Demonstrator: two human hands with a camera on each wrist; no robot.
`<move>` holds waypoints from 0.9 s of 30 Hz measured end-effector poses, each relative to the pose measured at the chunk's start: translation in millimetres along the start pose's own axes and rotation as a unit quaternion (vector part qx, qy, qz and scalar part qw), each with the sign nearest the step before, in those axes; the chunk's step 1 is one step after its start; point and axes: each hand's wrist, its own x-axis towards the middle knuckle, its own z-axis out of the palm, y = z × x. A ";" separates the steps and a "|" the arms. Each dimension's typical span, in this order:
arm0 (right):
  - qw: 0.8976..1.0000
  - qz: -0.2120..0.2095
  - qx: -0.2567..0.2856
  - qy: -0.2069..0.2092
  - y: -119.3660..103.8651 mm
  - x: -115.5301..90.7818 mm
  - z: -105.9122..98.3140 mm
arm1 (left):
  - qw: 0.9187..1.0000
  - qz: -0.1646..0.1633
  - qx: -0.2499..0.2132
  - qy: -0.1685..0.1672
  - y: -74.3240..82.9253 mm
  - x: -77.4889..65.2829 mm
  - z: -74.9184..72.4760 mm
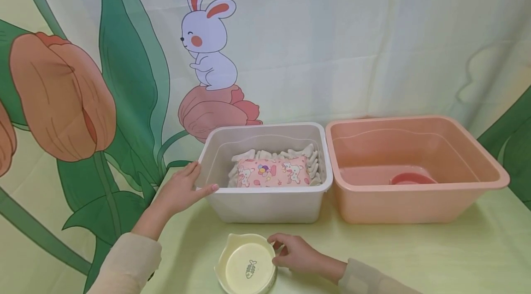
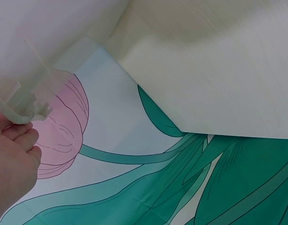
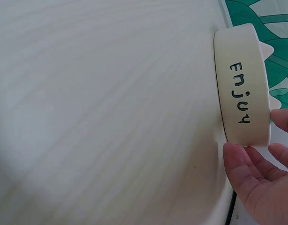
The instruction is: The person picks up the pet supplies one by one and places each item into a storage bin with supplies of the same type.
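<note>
A cream-coloured pet bowl [image 1: 244,264] with two ear-like points and a fishbone print stands on the table near its front. My right hand [image 1: 296,255] grips its right side, curled fingertips against the wall and rim. Close up in the right wrist view, lettering runs along the outer wall of the bowl [image 3: 242,84] beside my fingers [image 3: 237,164]. My left hand [image 1: 180,192] holds the front left corner of a light grey bin [image 1: 265,202], thumb over the front rim and fingers at the left rim. Inside lies a pink printed packet [image 1: 274,173] on several off-white pieces [image 1: 313,165].
A peach-coloured bin [image 1: 398,204] stands right beside the grey one, with a red rounded object [image 1: 412,178] partly visible inside. The pale green table [image 1: 415,252] extends in front of both. Behind hangs a printed cloth [image 1: 311,54] with a rabbit and tulips.
</note>
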 end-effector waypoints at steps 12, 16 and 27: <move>1.000 0.019 0.013 0.005 -0.8 -0.7 2.2 | 1.000 -0.003 0.003 -0.005 1.5 0.0 -2.2; 0.999 0.026 0.021 0.004 -1.1 -0.6 3.1 | 1.000 -0.002 0.008 -0.008 1.5 1.8 -4.0; 0.999 0.044 0.019 0.001 2.6 3.6 6.4 | 1.000 0.001 0.003 -0.024 2.5 7.1 -12.6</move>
